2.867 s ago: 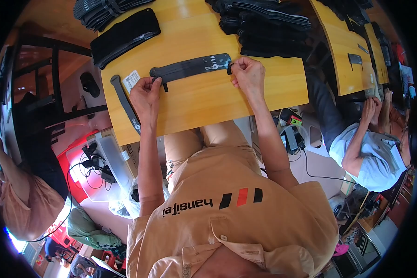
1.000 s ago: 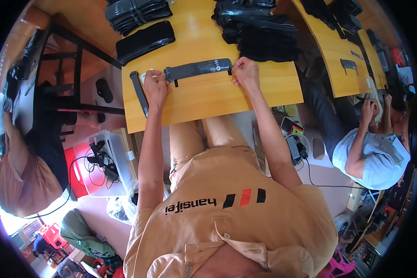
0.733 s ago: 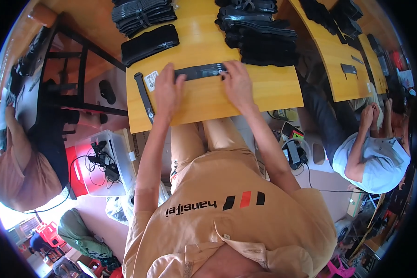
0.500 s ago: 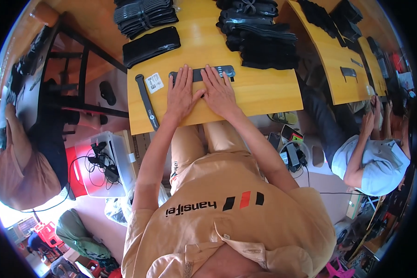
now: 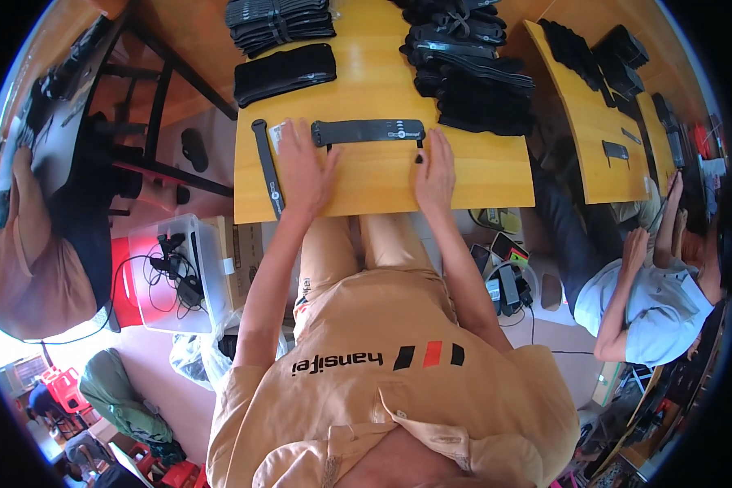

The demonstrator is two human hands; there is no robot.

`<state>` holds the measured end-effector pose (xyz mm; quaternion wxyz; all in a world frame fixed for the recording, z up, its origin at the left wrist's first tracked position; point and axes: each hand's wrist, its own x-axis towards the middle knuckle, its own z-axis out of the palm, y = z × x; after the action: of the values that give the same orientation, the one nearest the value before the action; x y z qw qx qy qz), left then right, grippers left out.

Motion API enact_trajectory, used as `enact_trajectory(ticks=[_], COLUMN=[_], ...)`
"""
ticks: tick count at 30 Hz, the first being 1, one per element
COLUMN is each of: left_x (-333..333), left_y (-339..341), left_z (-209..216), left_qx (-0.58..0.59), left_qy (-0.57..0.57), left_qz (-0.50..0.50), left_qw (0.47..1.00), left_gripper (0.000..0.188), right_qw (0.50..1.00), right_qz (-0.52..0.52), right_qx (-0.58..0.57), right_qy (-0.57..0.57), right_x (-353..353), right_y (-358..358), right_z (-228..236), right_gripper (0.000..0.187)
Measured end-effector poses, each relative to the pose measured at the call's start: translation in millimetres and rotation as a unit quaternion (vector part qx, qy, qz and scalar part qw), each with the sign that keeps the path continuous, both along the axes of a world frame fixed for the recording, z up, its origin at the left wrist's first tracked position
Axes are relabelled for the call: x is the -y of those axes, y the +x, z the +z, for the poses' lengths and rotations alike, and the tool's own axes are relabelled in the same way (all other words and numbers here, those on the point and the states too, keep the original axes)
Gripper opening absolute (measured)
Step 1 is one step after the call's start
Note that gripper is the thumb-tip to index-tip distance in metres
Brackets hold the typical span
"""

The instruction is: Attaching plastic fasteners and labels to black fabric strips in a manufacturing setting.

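A wide black strap (image 5: pixel 368 131) with a printed right end lies flat across the yellow table, and two short dark tabs stick out below it. My left hand (image 5: pixel 305 175) rests beside its left end, fingers stretched, partly covering a white label card (image 5: pixel 276 137). Near the other end is my right hand (image 5: pixel 436 172), its fingers extended and apparently holding nothing; whether a fingertip touches the strap I cannot tell. A narrow black strap (image 5: pixel 267 167) lies lengthwise to the left of my left hand.
Black folded straps (image 5: pixel 285 71) and a bundled stack (image 5: pixel 278 24) lie at the table's far left. More dark piles (image 5: pixel 480 93) sit at the far right. A clear bin (image 5: pixel 175 276) with cables stands on the floor at left. People sit at neighbouring tables on both sides.
My hands have lifted off the wide strap and moved apart, the left to the card and the right past the strap's right end. The strap now shows in full.
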<state>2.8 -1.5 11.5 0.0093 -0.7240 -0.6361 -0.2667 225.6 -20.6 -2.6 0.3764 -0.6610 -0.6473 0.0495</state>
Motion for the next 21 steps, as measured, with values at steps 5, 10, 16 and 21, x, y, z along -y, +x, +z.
enact_trajectory(ticks=[5, 10, 16, 21], left_x=[42, 50, 51, 77], left_y=[-42, -64, -89, -30], left_z=[33, 14, -12, 40], left_qx=[0.063, 0.082, 0.492, 0.714], left_qy=[-0.044, -0.149, -0.218, -0.188], left_qz=[0.155, 0.204, 0.108, 0.048], left_qw=[0.985, 0.964, 0.836, 0.673], left_gripper=[0.06, 0.048, 0.025, 0.022], right_qw=[0.989, 0.992, 0.975, 0.912], right_qz=[0.025, 0.036, 0.073, 0.285], right_qx=[-0.143, -0.103, -0.211, -0.279], right_qy=[0.03, 0.058, 0.0, -0.096], right_x=[31, 31, 39, 68], right_y=[15, 12, 7, -48], right_z=[0, 1, 10, 58], right_gripper=[0.026, 0.024, 0.025, 0.025])
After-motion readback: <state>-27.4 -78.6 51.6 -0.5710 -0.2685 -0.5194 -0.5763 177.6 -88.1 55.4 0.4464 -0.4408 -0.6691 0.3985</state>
